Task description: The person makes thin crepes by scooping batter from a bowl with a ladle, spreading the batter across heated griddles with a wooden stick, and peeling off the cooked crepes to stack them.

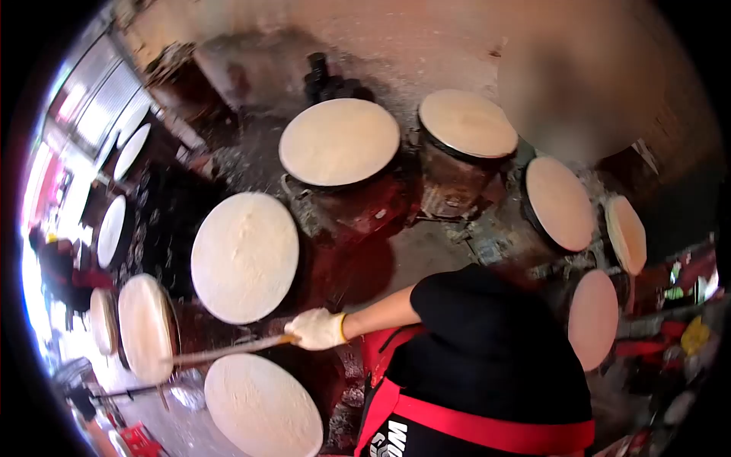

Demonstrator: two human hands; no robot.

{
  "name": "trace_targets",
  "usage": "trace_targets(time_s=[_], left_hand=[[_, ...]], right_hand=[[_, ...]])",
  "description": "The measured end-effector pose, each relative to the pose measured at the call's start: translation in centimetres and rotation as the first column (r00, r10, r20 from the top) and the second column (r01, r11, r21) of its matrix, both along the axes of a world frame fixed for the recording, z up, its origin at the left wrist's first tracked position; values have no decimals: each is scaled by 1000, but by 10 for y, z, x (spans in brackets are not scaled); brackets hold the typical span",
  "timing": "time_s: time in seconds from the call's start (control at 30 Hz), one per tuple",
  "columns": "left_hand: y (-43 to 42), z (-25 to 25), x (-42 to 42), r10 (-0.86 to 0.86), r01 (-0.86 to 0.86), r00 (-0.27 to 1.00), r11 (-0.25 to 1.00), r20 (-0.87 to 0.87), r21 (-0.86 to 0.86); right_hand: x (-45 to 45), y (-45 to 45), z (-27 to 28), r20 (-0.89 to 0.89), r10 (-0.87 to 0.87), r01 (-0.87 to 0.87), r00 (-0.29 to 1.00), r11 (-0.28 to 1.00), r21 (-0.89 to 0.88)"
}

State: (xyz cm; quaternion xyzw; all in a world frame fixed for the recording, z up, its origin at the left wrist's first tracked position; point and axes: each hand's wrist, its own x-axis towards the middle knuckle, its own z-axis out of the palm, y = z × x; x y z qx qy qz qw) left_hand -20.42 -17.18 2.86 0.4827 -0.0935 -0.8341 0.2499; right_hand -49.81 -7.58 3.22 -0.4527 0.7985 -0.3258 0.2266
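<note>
My right hand [317,329] wears a white work glove with a yellow cuff, its fingers closed around a long thin stick [228,351]. The stick reaches left, its far end overlapping the edge of a pale round flatbread [145,327]; whether it touches is unclear. Closest to the glove are two more round pale sheets of the same kind, an upper flatbread [245,257] and a lower flatbread [263,407]. The stick passes between those two. My left hand is out of view. My black sleeve and red-and-black apron [487,423] fill the lower right.
Several similar discs surround me, including a back disc [339,142] and a back-right disc [467,123] on dark drum-like stands [457,183]. A stained wall [426,46] stands behind. At the far left is another person [65,270], near a bright opening. A blurred patch covers the upper right.
</note>
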Motion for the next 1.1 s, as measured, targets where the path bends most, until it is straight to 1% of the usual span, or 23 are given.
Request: trace_targets(time_s=[0.07,0.1,0.13,0.2,0.23,0.27,0.33,0.37,0.43,0.47,0.5,0.53,0.57,0.63,0.67,0.77,0.8,0.83,0.9,0.93,0.97,1.03,1.1], left_hand=[[-10,4,-14,-72,75,994,997,-87,27],[-14,6,-22,-118,124,985,991,-125,44],[-16,8,-31,-157,170,974,983,-164,69],[-17,13,-48,-196,229,949,967,-249,112],[-17,15,-57,-213,261,931,957,-296,130],[-16,17,-66,-232,293,912,946,-339,141],[-10,22,-86,-273,378,858,909,-435,175],[-5,24,-98,-296,424,831,885,-471,191],[12,30,-127,-317,518,764,820,-562,242],[25,36,-144,-325,561,732,787,-599,259],[36,41,-161,-325,598,701,752,-635,276],[69,73,-190,-354,605,710,749,-608,271],[90,88,-213,-382,610,719,747,-580,265],[124,98,-251,-478,643,728,726,-492,246],[140,96,-268,-462,668,698,696,-547,264],[193,108,-317,-477,666,716,685,-510,294],[209,108,-331,-458,672,708,671,-538,313],[227,113,-342,-398,636,743,669,-538,385],[258,119,-362,-418,610,766,712,-488,347],[267,117,-373,-425,618,759,708,-494,342],[273,111,-381,-431,625,753,705,-498,335],[283,110,-397,-445,630,749,707,-491,321],[290,111,-417,-462,629,753,714,-468,307]], right_hand=[[-31,49,11,3,-189,189,982,982,6],[-42,75,2,-19,-263,263,965,965,7],[-49,105,7,22,-361,360,932,932,37],[-55,167,-5,-16,-510,510,860,860,1],[-54,197,-2,-21,-594,594,804,803,37],[-56,227,1,6,-637,635,771,769,76],[-57,284,-11,-124,-715,726,688,679,109],[-61,308,-14,-140,-740,752,658,636,171],[-68,350,-12,-188,-790,811,584,555,187],[-73,369,-8,-188,-823,843,536,511,167],[-78,382,5,-125,-882,884,455,430,184],[-87,397,9,-118,-898,901,423,403,163],[-97,412,9,-110,-913,916,392,376,142],[-129,448,-16,-185,-915,933,359,359,35],[-145,463,-12,-207,-907,929,367,368,39],[-199,501,-1,-226,-929,955,293,298,14],[-219,516,0,-212,-931,954,296,300,10],[-238,531,-1,-218,-940,962,263,273,-17],[-279,561,-3,-128,-964,946,235,257,-198],[-299,574,3,-62,-981,963,185,194,-185],[-326,596,-12,-58,-985,970,164,172,-174],[-366,623,-4,-1,-995,994,102,102,-34],[-405,647,3,-12,-998,998,65,65,23]])
